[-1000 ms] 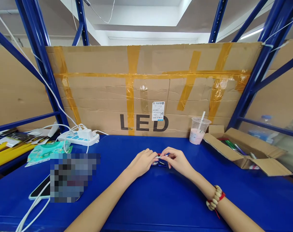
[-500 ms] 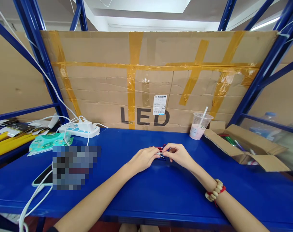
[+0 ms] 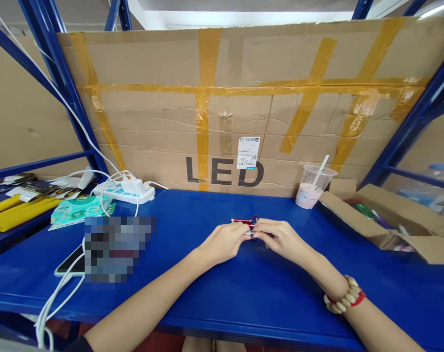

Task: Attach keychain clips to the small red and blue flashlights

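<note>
My left hand [image 3: 225, 242] and my right hand [image 3: 280, 235] meet over the middle of the blue table [image 3: 222, 288]. The fingertips of both are pinched on a small whitish piece [image 3: 248, 233], mostly covered by the fingers, so its kind is unclear. Just behind the left fingers lies a shiny red tube [image 3: 241, 221] with silvery bands, and a dark red loop-like part shows at its right end. A bit of something blue [image 3: 255, 239] peeks out beneath the fingers; the rest of it is hidden.
At the right are a plastic cup [image 3: 306, 194] with pink drink and straw, and an open cardboard box [image 3: 357, 222] of pens or similar. To the left lie a power strip [image 3: 141, 195], a tissue pack [image 3: 78, 211], a phone [image 3: 70, 261] and cables. A cardboard sheet [image 3: 163, 122] stands behind.
The view has shifted slightly. My right fingers have come closer to the left ones and now pinch at the whitish piece. More of the red tube shows behind the left hand.
</note>
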{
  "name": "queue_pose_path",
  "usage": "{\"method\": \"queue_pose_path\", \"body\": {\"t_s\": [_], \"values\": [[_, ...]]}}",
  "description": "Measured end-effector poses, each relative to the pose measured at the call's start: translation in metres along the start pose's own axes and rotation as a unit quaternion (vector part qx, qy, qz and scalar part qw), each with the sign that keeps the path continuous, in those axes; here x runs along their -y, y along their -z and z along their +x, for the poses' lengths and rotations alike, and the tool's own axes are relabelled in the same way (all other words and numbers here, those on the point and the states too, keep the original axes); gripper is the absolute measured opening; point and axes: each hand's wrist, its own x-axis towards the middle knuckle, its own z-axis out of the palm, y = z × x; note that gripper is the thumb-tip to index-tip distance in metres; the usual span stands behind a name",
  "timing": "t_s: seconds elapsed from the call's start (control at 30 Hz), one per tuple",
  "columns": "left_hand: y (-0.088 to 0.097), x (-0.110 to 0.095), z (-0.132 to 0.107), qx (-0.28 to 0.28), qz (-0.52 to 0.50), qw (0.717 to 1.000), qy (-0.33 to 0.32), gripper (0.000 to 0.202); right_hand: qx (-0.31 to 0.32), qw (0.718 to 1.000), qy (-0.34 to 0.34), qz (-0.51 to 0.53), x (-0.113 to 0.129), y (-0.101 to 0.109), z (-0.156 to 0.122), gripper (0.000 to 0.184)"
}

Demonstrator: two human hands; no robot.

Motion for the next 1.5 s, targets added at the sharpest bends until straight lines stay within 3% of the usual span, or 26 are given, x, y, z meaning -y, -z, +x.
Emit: {"method": "queue_pose_path", "body": {"t_s": [0.13, 0.5, 0.67, 0.8, 0.93, 1.03, 1.3, 1.5], "values": [[0.001, 0.001, 0.001, 0.003, 0.031, 0.999, -0.016, 0.016, 0.002, 1.000, -0.010, -0.024, 0.001, -0.004, 0.000, 0.041], [0.004, -0.001, 0.003, -0.032, 0.065, 0.997, 0.001, 0.022, -0.010, 0.984, -0.097, 0.150, 0.004, -0.008, 0.003, 0.048], [0.000, 0.004, 0.003, -0.007, 0.076, 0.997, 0.010, 0.024, 0.005, 0.983, -0.123, 0.137, -0.003, -0.013, 0.004, 0.047], [-0.003, 0.009, 0.005, 0.009, 0.116, 0.993, 0.016, 0.022, -0.002, 0.995, -0.096, 0.032, -0.007, -0.012, 0.005, 0.046], [-0.003, 0.012, 0.007, -0.013, 0.141, 0.989, 0.036, 0.023, -0.090, 0.992, -0.070, -0.061, -0.007, -0.010, 0.006, 0.038], [-0.002, 0.014, 0.008, -0.031, 0.146, 0.987, 0.057, 0.025, -0.135, 0.987, -0.058, -0.070, -0.007, -0.009, 0.005, 0.034], [0.006, 0.016, 0.005, -0.057, 0.154, 0.984, 0.073, 0.023, -0.167, 0.982, -0.008, -0.087, -0.007, -0.006, 0.003, 0.031], [0.007, 0.013, 0.005, -0.042, 0.156, 0.985, 0.068, 0.023, -0.189, 0.974, 0.029, -0.123, -0.005, -0.010, 0.003, 0.026]]}}
